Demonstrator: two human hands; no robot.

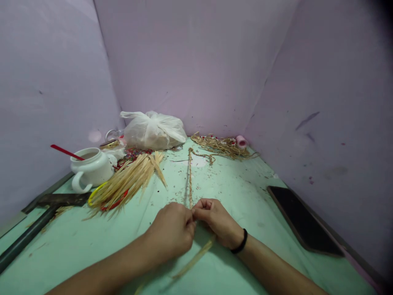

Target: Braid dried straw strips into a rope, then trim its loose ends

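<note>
A braided straw cord (190, 176) runs from the far middle of the table straight to my hands. My left hand (175, 227) is closed at its near end, knuckles up. Beside it, nearly touching, my right hand (215, 219) pinches the cord's end between thumb and fingers. A loose flat straw strip (196, 258) trails from under my right hand toward the near edge. The exact grip points are hidden behind my fingers. A bundle of dry straw strips (132, 178) lies to the left.
A white mug (92, 166) with a red stick (66, 152) stands left, near a dark blade (64, 199). A tied white plastic bag (155, 131) sits at the back. Finished cords (224, 146) and a pink spool (241, 141) lie back right; a phone (302, 219) is at right.
</note>
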